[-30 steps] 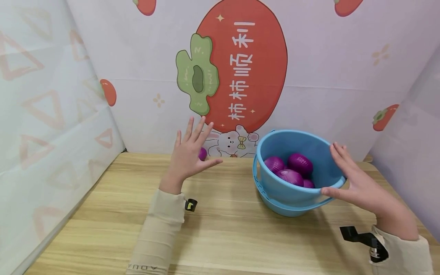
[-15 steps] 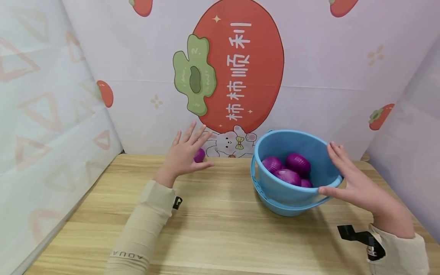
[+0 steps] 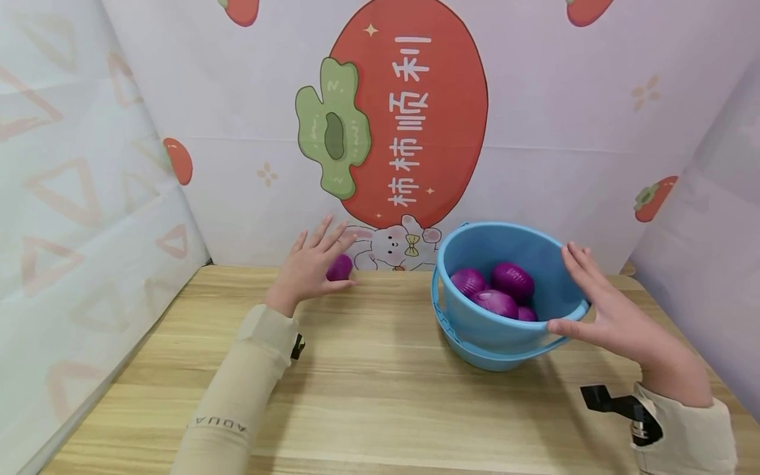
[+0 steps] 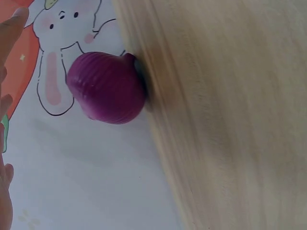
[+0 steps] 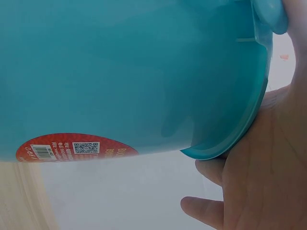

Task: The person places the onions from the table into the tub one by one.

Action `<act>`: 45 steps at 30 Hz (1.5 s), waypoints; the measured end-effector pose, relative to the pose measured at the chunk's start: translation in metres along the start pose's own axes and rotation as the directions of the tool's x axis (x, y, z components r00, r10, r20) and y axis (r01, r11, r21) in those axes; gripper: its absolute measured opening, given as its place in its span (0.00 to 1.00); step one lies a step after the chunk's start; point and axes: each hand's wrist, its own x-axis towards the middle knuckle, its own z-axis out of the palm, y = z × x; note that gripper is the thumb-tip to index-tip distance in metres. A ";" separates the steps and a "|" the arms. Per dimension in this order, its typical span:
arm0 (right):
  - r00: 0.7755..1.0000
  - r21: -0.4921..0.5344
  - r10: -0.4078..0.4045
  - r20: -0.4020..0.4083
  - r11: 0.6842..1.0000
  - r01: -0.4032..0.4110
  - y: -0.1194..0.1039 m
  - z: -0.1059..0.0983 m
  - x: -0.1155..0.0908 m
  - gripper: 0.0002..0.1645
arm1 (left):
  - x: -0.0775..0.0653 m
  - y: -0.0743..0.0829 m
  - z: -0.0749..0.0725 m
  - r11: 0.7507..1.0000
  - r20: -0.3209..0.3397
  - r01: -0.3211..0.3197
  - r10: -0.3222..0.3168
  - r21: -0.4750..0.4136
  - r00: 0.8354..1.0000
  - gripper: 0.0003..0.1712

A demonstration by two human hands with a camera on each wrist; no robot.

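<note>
A purple onion (image 3: 340,268) sits at the table's back edge, up against the printed backdrop. My left hand (image 3: 303,269) is just left of it with fingers spread, overlapping part of it in the head view. The left wrist view shows the whole onion (image 4: 108,88), apart from the fingers at the frame's edge. On the right, a blue bucket (image 3: 495,340) holds several purple onions (image 3: 495,303). My right hand (image 3: 623,323) grips its right rim. In the right wrist view the thumb (image 5: 272,13) lies over the rim, with fingers beyond it.
The wooden table (image 3: 380,402) runs up to a backdrop (image 3: 534,86) printed with persimmons and a rabbit. White cloth walls (image 3: 71,198) close off both sides. The bucket's handle (image 3: 437,307) hangs down its outer side.
My left hand has moved left and slightly down beside the lone onion, uncovering more of it. The right hand stays at the bucket's rim. The view has shifted slightly.
</note>
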 end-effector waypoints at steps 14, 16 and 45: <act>1.000 0.009 -0.007 -0.004 1.000 0.007 0.000 -0.001 0.000 0.68 | 0.002 -0.009 0.021 0.998 0.076 0.012 -0.008 -0.054 0.997 0.49; 1.000 0.011 -0.011 -0.004 1.000 0.011 0.001 0.000 0.000 0.67 | 0.001 -0.010 0.025 0.998 0.083 0.013 -0.007 -0.066 0.996 0.49; 1.000 -0.006 0.002 -0.016 1.000 -0.002 0.001 0.001 -0.001 0.68 | -0.004 -0.016 0.043 0.952 0.209 0.088 -0.026 -0.293 0.978 0.44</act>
